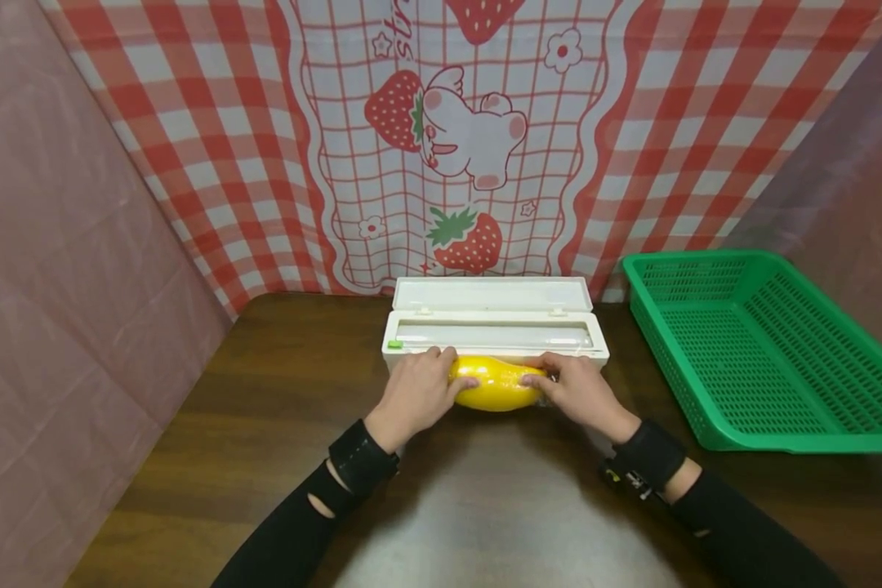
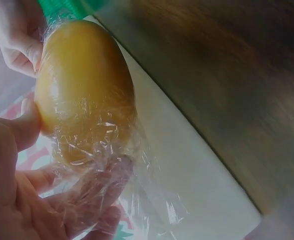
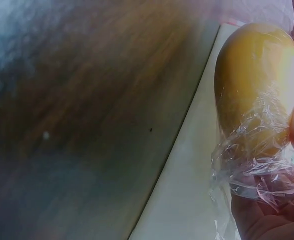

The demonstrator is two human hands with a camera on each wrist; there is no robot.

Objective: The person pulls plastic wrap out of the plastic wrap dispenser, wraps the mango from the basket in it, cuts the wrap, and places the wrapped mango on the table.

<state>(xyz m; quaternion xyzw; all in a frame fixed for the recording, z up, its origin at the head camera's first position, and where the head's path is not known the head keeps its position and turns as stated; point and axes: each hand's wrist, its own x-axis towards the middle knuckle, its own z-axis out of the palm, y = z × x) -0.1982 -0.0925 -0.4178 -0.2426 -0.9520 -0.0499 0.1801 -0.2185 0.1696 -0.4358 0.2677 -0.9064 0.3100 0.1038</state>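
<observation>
A smooth yellow mango (image 1: pixel 496 384), covered in clear cling film (image 2: pixel 94 145), is held between both hands in front of a white cling film dispenser (image 1: pixel 485 318). My left hand (image 1: pixel 422 388) grips its left end, thumb on the near side. At the other end my right hand (image 1: pixel 576 388) pinches the fruit and the bunched wrap. Loose film drapes over the left fingers (image 2: pixel 104 187) in the left wrist view. In the right wrist view, crumpled film (image 3: pixel 267 175) gathers at the mango's end, over the right fingers.
The dispenser's lid (image 1: pixel 492 294) is raised toward the back, with a film roll (image 1: pixel 492 336) inside and a green slider (image 1: pixel 394 345) at its left. A green plastic basket (image 1: pixel 676 392) stands on the right of the brown table (image 1: pixel 265 408). Behind hangs a strawberry-patterned checked cloth (image 1: pixel 220 163).
</observation>
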